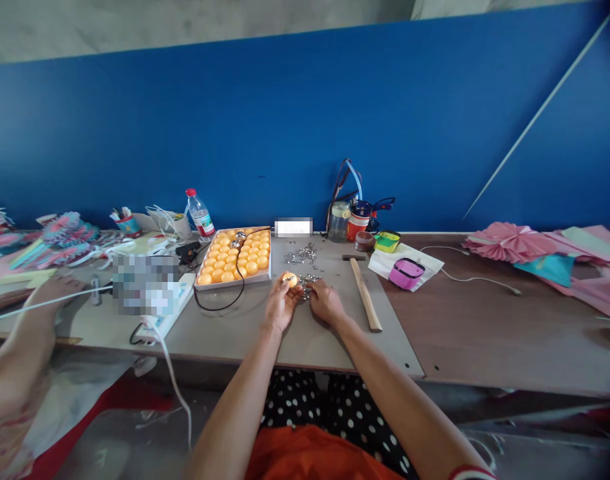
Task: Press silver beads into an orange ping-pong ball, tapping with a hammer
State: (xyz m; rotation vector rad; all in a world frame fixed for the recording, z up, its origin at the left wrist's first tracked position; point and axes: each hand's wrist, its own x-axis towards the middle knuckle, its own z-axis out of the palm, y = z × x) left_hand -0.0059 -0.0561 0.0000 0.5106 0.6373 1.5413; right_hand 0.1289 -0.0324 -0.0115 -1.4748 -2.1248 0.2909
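My left hand point(281, 308) is closed around an orange ping-pong ball point(289, 279), held just above the table near its middle. A small shiny fitting seems to sit on the ball, too small to make out. My right hand point(327, 303) reaches into a pile of small metal parts point(309, 283), its fingers drawn together; whatever they grip is hidden. Behind the hands lies a second scatter of metal parts point(303, 254). To the left, a shallow box point(271, 267) holds rows of orange balls, with two shiny round metal pieces point(238, 240) and a black cord resting on top.
A hammer point(365, 293) lies right of my right hand. Beyond it are a purple container point(406, 274) on white paper, a jar point(339, 221) and pink folded paper point(505, 241). On the left are a power strip point(177, 310), a bottle point(199, 215) and a co-worker's arm point(22, 350).
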